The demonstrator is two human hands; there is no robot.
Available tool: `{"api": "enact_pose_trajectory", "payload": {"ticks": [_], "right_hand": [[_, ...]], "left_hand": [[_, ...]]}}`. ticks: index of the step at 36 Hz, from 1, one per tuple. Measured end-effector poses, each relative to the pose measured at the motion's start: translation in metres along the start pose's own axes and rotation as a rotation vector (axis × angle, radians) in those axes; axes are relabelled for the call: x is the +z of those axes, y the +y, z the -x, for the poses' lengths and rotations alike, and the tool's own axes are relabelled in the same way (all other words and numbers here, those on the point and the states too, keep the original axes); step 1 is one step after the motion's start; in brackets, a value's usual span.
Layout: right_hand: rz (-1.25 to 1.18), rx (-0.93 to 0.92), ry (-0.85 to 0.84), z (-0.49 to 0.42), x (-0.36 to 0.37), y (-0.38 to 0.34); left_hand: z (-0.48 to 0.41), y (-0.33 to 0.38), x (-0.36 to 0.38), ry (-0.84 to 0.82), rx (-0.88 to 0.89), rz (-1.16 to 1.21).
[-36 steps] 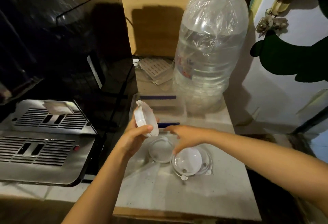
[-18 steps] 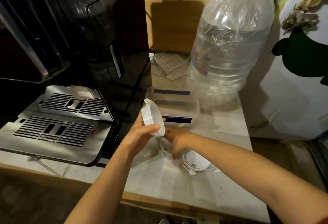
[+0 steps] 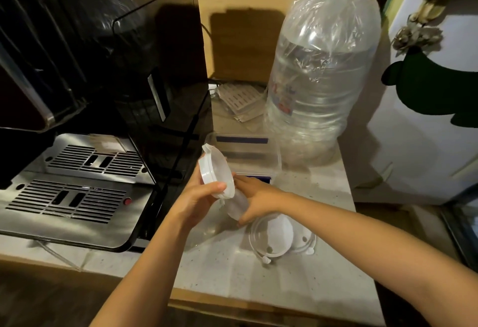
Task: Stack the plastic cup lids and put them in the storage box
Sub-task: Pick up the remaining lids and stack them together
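Observation:
My left hand (image 3: 198,201) grips a small stack of white plastic cup lids (image 3: 216,171), held on edge above the counter. My right hand (image 3: 254,201) has closed on another clear lid (image 3: 236,207) and holds it tilted just below the stack, lifted off the counter. Two more domed lids lie on the counter to the right: one (image 3: 278,236) in front, one (image 3: 305,242) partly under it. The clear storage box (image 3: 243,154) with blue strips stands right behind my hands, its top open.
A black machine (image 3: 144,73) with a steel drip tray (image 3: 75,192) fills the left. A large water bottle (image 3: 320,75) wrapped in plastic stands behind the box. A white fridge (image 3: 426,124) is at the right. The counter's front edge (image 3: 258,303) is near.
My right hand has picked a clear lid up off the counter and raised it toward the stack in my left hand. The camera has moved closer.

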State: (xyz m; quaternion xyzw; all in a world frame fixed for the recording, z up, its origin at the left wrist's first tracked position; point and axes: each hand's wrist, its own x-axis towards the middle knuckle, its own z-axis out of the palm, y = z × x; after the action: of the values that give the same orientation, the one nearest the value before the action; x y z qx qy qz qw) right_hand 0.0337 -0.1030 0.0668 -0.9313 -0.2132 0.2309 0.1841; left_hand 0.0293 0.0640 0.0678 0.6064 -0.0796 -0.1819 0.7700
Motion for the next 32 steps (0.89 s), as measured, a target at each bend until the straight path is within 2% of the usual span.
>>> {"api": "enact_pose_trajectory", "payload": {"ticks": [6,11,18,21,32], "right_hand": [[-0.092,0.047,-0.007,0.02,-0.027,0.013],[-0.143,0.094,0.097,0.048,-0.07,0.02],[-0.631,0.15,0.162,0.066,-0.094,0.01],[-0.752,0.141,0.167,0.065,-0.097,0.003],[-0.799,0.129,0.2,0.055,-0.098,-0.01]], "left_hand": [[-0.009,0.011,0.002,-0.002,0.048,0.034],[-0.019,0.023,0.006,-0.021,0.07,0.025],[-0.014,0.016,0.025,-0.087,0.008,-0.011],[-0.017,0.02,0.035,-0.137,0.005,-0.023],[-0.025,0.028,0.049,-0.218,0.083,-0.036]]}}
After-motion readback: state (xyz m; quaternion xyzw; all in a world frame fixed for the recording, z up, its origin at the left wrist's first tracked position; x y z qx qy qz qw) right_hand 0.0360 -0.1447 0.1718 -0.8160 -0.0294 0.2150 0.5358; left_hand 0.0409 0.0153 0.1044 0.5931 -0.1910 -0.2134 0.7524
